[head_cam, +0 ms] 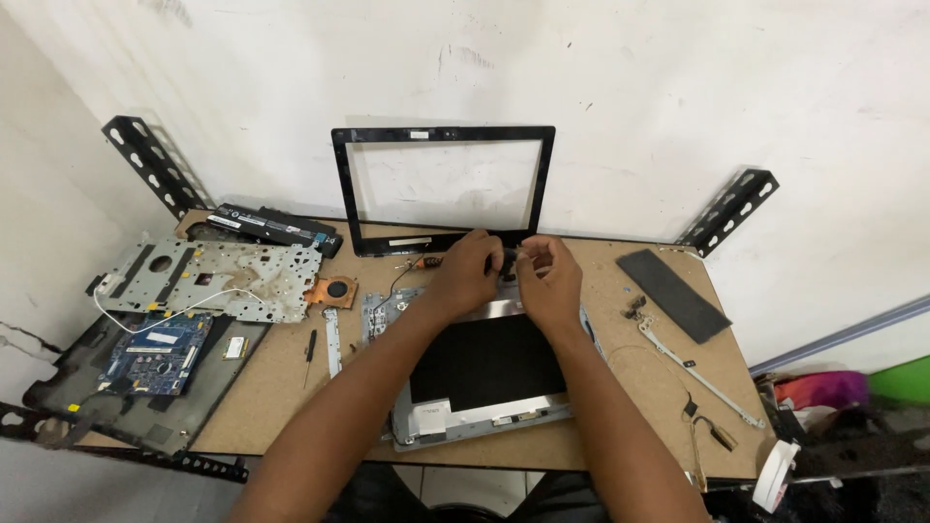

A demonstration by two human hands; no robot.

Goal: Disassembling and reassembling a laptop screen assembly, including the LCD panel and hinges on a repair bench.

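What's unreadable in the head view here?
- Small part between the left hand and right hand: covered by the fingers, too small to identify.
- Far edge of the screen panel: hidden under both hands.
- Items at the table's right corner: cut off by the frame's bottom edge.
- Blue circuit board parts: too small.

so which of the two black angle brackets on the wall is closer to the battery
The left angle bracket, fixed to the wall at the table's back left corner, right above the long black battery. The right angle bracket sits at the far right corner, beyond both hands.
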